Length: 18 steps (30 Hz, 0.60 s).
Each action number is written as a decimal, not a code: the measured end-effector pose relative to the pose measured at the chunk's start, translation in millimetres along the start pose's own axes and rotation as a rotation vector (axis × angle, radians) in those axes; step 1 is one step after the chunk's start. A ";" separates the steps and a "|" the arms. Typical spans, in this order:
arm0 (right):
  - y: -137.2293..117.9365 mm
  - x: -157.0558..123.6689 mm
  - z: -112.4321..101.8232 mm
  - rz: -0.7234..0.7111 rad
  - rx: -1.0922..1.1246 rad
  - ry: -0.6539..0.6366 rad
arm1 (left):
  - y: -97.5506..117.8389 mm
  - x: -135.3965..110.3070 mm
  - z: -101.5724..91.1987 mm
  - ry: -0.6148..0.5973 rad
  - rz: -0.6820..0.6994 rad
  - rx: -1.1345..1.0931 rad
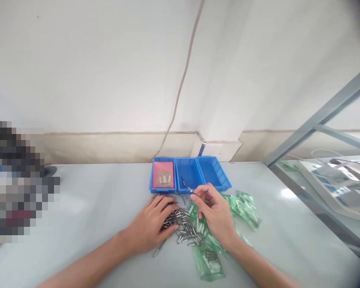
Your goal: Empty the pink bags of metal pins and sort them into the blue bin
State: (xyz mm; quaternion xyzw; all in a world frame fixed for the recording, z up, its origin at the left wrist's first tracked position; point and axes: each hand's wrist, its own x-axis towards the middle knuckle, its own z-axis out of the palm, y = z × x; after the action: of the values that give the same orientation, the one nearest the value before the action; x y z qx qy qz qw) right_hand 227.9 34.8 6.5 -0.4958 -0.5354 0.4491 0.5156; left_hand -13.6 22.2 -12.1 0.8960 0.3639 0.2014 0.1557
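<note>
Head view: before the blue bins, the left hand curls half-open over metal pins, perhaps corralling them; whether it grips any, I can't tell. Nearer those bins, the right hand pinches a small piece, likely keeping its tip visible.

Bright, soft light fills the wall; glare spots the tabletop; right corners dark, left edge partly pixelated.

Left fingers touch metal pins; right fingers pinch a small piece.
</note>
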 end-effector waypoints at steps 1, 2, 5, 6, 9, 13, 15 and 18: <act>-0.4 0.0 0.2 -0.001 -0.008 0.002 | -0.1 -0.2 0.0 0.003 0.002 0.000; -0.6 0.0 0.4 -0.005 -0.016 0.004 | -0.2 -0.3 0.0 0.006 0.002 0.000; -0.1 0.0 0.5 -0.014 -0.012 -0.003 | 0.0 -0.3 -0.5 0.007 -0.002 -0.003; 0.2 0.0 0.5 -0.014 -0.005 -0.006 | 0.1 -0.2 -0.7 0.006 -0.003 -0.005; 0.8 0.0 0.4 0.001 0.003 -0.014 | 0.4 0.5 -1.1 0.019 0.000 -0.009; 2.3 -0.2 -0.3 -0.002 -0.042 -0.024 | 1.0 0.5 -1.7 0.037 0.008 0.000; 3.9 -0.3 -0.5 -0.008 -0.047 -0.037 | 1.3 0.3 -2.1 0.038 0.009 0.000; 6.4 0.0 -0.4 -0.009 -0.027 -0.047 | 1.4 0.1 -2.2 0.033 0.007 -0.004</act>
State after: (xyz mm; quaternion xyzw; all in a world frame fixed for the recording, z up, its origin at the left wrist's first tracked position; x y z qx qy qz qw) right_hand 228.7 35.4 0.3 -0.4898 -0.5556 0.4508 0.4982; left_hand -13.7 21.6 -9.6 0.8934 0.3631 0.2176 0.1508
